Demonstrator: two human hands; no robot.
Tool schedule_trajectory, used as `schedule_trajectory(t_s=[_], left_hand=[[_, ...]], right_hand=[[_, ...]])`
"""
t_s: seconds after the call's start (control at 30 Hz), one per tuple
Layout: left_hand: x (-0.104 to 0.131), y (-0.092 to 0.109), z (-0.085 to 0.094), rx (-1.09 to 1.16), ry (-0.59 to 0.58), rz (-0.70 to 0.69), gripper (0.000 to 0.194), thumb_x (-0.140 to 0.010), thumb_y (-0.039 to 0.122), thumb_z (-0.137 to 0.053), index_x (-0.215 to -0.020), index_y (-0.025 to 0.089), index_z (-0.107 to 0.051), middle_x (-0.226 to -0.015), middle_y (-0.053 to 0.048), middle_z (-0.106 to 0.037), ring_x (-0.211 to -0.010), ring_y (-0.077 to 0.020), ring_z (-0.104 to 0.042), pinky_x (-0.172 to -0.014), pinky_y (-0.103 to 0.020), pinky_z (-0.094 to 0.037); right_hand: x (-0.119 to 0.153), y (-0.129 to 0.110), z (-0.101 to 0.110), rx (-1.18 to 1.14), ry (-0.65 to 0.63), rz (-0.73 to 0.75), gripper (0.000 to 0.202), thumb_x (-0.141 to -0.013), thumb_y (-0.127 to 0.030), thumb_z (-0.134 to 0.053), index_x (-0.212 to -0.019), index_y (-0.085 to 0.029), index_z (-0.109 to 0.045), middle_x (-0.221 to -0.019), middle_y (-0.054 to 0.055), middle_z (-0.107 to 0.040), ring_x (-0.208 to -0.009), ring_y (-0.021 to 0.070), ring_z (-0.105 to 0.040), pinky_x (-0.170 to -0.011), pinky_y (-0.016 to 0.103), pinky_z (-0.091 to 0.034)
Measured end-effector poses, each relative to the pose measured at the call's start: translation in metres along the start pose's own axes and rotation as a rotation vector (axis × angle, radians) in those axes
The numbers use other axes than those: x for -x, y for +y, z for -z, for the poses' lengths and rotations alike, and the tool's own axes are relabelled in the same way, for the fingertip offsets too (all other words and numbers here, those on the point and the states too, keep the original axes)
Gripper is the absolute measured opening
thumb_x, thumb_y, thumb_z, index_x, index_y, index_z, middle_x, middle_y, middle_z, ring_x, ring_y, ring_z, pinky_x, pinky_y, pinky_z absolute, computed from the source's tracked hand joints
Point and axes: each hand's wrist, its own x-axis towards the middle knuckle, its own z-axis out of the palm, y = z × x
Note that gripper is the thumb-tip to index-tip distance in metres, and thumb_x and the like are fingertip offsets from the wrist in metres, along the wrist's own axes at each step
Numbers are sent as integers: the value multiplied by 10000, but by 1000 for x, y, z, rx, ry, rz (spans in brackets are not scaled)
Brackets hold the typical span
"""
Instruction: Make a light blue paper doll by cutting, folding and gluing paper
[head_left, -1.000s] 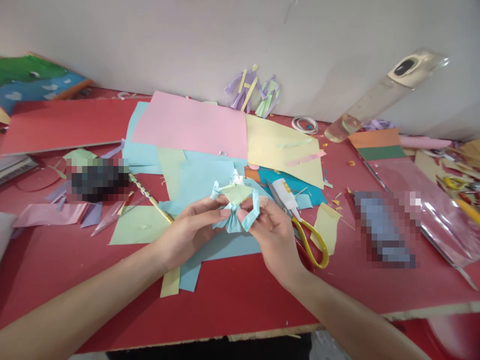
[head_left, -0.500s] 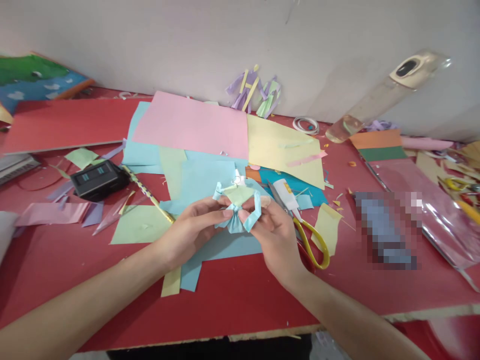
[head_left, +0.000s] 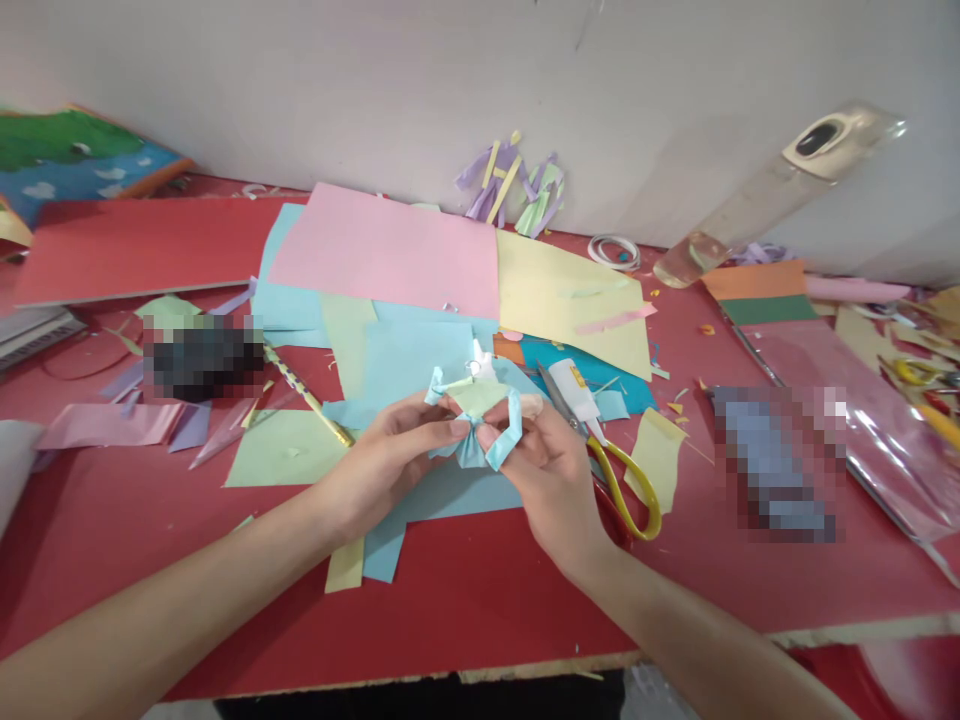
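Note:
A small folded paper figure [head_left: 480,398], pale green in its upper part and light blue in its arms and lower part, is held above blue paper sheets. My left hand [head_left: 401,450] pinches its left side, thumb on the gathered blue middle. From the right, my right hand [head_left: 551,470] pinches the same middle with its thumb beside the bent blue paper arm. The other fingers are partly hidden behind the figure. Yellow-handled scissors [head_left: 626,485] and a white glue tube [head_left: 576,388] lie just right of my right hand.
Pink [head_left: 397,245] and yellow paper sheets [head_left: 574,290] lie behind my hands. Two paper figures [head_left: 510,190] lean on the wall. A clear bottle [head_left: 765,200] tilts against it at the right. A patterned pencil [head_left: 307,393], paper scraps and a blurred dark object [head_left: 202,358] are at the left.
The view has shifted very slightly. Both hands keep hold of the paper figure, and its gathered lower part has tilted a little.

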Motion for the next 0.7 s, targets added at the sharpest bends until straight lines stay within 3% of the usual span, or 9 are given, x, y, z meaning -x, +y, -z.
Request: schedule_trajectory(t_s=[0.47,0.7], left_hand=[[0,1,0,-25,-24,9,116,-805,203,-756,-727,177,-675,-742,21,-585,-733,-98,-545,-691,-209,-427],[1,-1,1,-32,39,5,134,-750,206,-798,-701,180,-676,-718,22,-577,-719,-109,-524,-679,-227,-405]], right_hand=[[1,-3,-1,-7,-9,-18,73,-829,-266,-703,-816,-243,-635,-800,-25,-626,-758,131,-601,-685,241,-516],[0,-6,0,30,15,24,110,-808,-260,-717,-768,-230,-620,-741,-29,-617,-706,130,-592,-649,249,-515]])
